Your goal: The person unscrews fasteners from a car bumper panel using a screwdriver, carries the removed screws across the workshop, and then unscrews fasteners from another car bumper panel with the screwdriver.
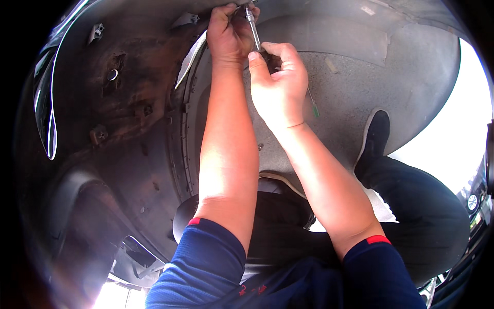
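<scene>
My left hand [230,38] is at the top of the view against the underside of a dark curved vehicle panel, its fingers curled around something at the upper end of a metal tool; what exactly they hold is hidden. My right hand [278,82] is closed on the lower end of that silver socket driver [254,28], just below and right of the left one. The tool's shaft points up to the panel edge, and its handle is mostly covered by my fingers. A thin tool with a green end [315,109] shows beyond my right hand.
A rusty, dark panel [134,92] with clips curves along the left, a dark plastic piece [77,216] below it. My dark-shod foot [375,129] and bent legs are on the grey ground [401,87], which turns bright white at the right. A vehicle wheel [472,202] shows at the far right.
</scene>
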### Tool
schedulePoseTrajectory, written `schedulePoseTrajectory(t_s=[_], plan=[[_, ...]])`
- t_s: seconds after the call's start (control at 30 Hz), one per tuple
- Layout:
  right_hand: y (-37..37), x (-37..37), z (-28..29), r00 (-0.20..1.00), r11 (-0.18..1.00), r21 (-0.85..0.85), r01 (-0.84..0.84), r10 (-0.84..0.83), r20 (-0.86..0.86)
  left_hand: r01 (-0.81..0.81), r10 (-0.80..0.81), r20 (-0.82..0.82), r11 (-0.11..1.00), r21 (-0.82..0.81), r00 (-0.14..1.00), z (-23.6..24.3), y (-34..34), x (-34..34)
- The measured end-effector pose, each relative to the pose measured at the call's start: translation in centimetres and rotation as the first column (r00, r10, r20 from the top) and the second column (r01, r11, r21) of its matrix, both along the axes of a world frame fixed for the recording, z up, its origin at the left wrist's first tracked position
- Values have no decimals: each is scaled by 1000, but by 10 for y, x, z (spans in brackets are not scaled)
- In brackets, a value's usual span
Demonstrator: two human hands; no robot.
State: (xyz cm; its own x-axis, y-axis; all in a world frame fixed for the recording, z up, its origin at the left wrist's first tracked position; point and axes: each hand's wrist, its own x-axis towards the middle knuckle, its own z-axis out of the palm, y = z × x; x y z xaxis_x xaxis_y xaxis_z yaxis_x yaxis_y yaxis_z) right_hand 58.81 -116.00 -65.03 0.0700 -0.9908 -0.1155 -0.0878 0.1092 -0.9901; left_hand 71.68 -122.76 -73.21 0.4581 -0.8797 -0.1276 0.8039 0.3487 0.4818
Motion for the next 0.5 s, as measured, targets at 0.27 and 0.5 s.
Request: schedulePoseTrajectory(t_s=[0.27,0.5], plan=[[-18,-3,8,986,981,161,-106,125,-112,-17,17,25,999,30,1000,4,1,-5],[-51,-23,4,860,805,353,-476,342,379,-24,12,81,988,152,997,16,11,-9]])
